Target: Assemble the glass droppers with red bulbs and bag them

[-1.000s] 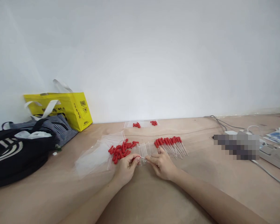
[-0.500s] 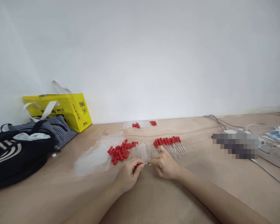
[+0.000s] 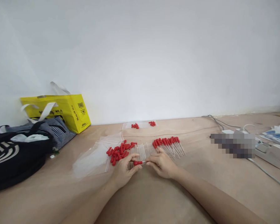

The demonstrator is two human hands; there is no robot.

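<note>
A glass dropper with a red rubber bulb [image 3: 137, 163] lies level between my hands, its bulb to the left. My right hand [image 3: 163, 164] pinches its thin glass tube, which the fingers mostly cover. My left hand [image 3: 125, 170] has thumb and forefinger parted around the bulb; whether the thumb touches it I cannot tell. Behind the hands is a row of bare glass tubes [image 3: 145, 150]. Left of them lies a heap of loose red bulbs [image 3: 118, 152]. Droppers with red bulbs fitted [image 3: 171, 146] lie side by side at the right.
A clear plastic bag [image 3: 91, 158] lies flat at left. Farther back, another clear bag [image 3: 143, 125] holds red bulbs and tubes. A yellow bag [image 3: 78, 115], a striped bag [image 3: 60, 133] and a black bag [image 3: 21, 165] stand far left. Cables and a white power strip [image 3: 270, 155] are right.
My left thumb and fingers have parted from their grip on the red bulb, which now shows whole. My right hand keeps its pinch on the tube. The view has shifted slightly.
</note>
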